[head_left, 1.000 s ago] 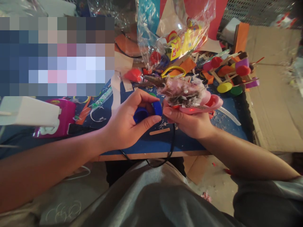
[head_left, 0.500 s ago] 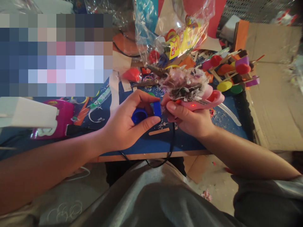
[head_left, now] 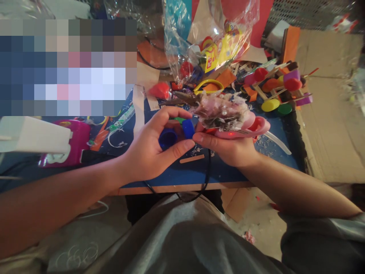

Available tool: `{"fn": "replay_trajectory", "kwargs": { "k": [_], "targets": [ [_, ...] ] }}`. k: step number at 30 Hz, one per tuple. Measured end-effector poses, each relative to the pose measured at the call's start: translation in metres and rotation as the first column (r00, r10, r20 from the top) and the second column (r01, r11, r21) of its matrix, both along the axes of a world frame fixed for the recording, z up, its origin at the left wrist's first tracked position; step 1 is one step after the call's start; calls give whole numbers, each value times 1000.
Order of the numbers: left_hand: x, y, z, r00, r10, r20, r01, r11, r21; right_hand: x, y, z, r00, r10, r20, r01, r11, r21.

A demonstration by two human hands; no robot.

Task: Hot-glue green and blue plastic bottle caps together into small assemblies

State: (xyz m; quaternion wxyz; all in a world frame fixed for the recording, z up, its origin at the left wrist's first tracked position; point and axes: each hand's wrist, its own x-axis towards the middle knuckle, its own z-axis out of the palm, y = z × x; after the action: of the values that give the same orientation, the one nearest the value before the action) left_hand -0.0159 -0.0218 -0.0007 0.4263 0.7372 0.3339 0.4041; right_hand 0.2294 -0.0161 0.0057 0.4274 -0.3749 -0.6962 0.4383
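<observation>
Between the thumb and fingers of my left hand (head_left: 148,150) is a small blue bottle cap (head_left: 188,129), tilted on its side. A second blue cap (head_left: 168,137) lies by the palm, its hollow side in view; whether the hand also holds it I cannot tell. My right hand (head_left: 234,150) is wrapped round a pink glue gun (head_left: 259,126) with a lit red light. Dried glue and fluff (head_left: 224,110) crust its front, and the nozzle points left. The right thumb and fingertips reach the edge of the held cap.
A wooden stick (head_left: 192,159) and a black cord (head_left: 209,171) are near the table's front edge. On the left stand a white box-shaped thing (head_left: 34,133) and a magenta case (head_left: 81,140). Coloured caps on sticks (head_left: 273,85), a clear plastic bag (head_left: 176,42) and cardboard (head_left: 330,133) lie around.
My right thumb and fingertips have shifted left to the blue cap. The glue gun has tipped a little, and the cap has turned slightly. My left hand stays almost in place.
</observation>
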Motion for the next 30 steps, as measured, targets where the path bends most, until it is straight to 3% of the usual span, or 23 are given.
{"fn": "replay_trajectory", "kwargs": {
  "k": [7, 16, 20, 30],
  "targets": [
    [0, 5, 3, 1000, -15, 23, 18, 993, -119, -1, 1, 1, 1000, -8, 23, 8, 1000, 8],
    [1, 4, 5, 999, -28, -18, 26, 994, -103, -5, 0, 3, 998, -22, -63, 11, 988, -156],
    [0, 3, 8, 999, -28, -40, 23, 992, -123, -7, -3, 0, 987, -112, -118, 81, 966, -246],
    [-3, 4, 2, 998, -24, -64, 18, 995, -95, -3, -3, -13, 971, -152, -185, 98, 957, -272]
  ]
}}
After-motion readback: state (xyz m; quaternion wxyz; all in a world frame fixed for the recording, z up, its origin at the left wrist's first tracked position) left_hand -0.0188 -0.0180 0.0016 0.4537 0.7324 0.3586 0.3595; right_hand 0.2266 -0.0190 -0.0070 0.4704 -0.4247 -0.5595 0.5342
